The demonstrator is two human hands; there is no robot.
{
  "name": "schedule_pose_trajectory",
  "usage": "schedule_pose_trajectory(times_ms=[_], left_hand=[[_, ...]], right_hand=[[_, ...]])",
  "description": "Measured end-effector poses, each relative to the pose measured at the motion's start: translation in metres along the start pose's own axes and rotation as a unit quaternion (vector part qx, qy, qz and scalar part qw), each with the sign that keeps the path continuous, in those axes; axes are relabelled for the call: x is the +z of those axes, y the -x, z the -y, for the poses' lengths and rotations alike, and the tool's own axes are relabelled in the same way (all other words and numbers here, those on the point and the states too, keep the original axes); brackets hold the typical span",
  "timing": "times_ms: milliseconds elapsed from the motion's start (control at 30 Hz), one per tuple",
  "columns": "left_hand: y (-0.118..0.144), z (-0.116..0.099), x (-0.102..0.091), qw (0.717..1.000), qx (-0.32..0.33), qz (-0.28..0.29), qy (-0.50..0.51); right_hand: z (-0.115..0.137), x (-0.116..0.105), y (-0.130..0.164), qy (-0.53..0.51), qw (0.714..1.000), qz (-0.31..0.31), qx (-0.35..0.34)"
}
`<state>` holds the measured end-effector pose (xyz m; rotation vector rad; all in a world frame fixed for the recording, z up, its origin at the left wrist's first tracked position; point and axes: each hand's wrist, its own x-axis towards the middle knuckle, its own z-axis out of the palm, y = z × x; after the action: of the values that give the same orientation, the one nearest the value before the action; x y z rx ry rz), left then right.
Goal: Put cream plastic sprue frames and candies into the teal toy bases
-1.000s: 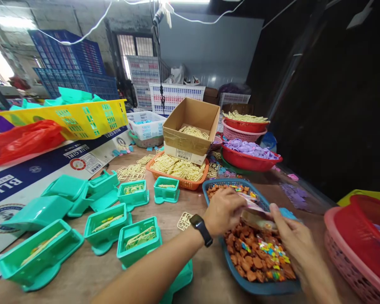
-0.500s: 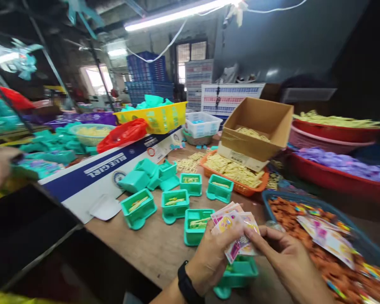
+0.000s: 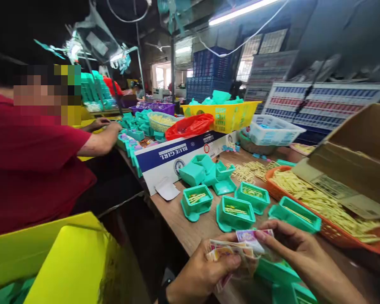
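My left hand (image 3: 198, 270) grips a small fanned stack of printed sachets (image 3: 223, 252), white with pink and yellow print, thumb on top. My right hand (image 3: 307, 257) pinches one purple-and-white sachet (image 3: 252, 237) at the stack's upper right; its lower edge overlaps the others. Just beyond my hands stand open green plastic boxes (image 3: 236, 217) with pale yellow sticks inside. Another such box (image 3: 196, 207) sits farther left, and one (image 3: 299, 215) lies beyond my right fingers. More green boxes (image 3: 280, 272) are partly hidden below my hands.
An orange basket (image 3: 323, 198) of yellow pieces and a cardboard box (image 3: 351, 164) stand right. A printed cardboard panel (image 3: 152, 162) edges the table, with empty green boxes (image 3: 202, 169) beside it. A co-worker in a red shirt (image 3: 34, 169) sits left, behind a yellow carton (image 3: 66, 261).
The view has swung left, bringing the co-worker and yellow carton into sight. My right fingers have separated one purple-and-white sachet toward the stack's upper right.
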<state>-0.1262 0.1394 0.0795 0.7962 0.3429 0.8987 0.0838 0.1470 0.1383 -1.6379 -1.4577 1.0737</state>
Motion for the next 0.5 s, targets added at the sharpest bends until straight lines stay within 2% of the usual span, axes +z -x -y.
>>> schedule_pose_trajectory(times_ms=[133,233,333,433,500], left_hand=[[0.016,-0.016,-0.018,0.977,0.072,-0.098,-0.175],[0.023,-0.025,-0.035,0.961,0.091,-0.156,-0.209],[0.022,-0.027,-0.057,0.951,0.079,-0.215,-0.208],[0.018,-0.030,-0.074,0.949,0.060,-0.214,-0.222],[0.014,-0.032,-0.080,0.937,0.059,-0.190,-0.287]], right_hand=[[0.005,0.013,-0.020,0.149,0.976,0.139,-0.078],[0.013,0.017,-0.041,0.188,0.963,0.156,-0.115],[0.031,0.021,-0.079,0.179,0.956,0.191,-0.132],[0.047,0.027,-0.121,0.176,0.952,0.198,-0.153],[0.051,0.035,-0.143,0.196,0.946,0.187,-0.177]])
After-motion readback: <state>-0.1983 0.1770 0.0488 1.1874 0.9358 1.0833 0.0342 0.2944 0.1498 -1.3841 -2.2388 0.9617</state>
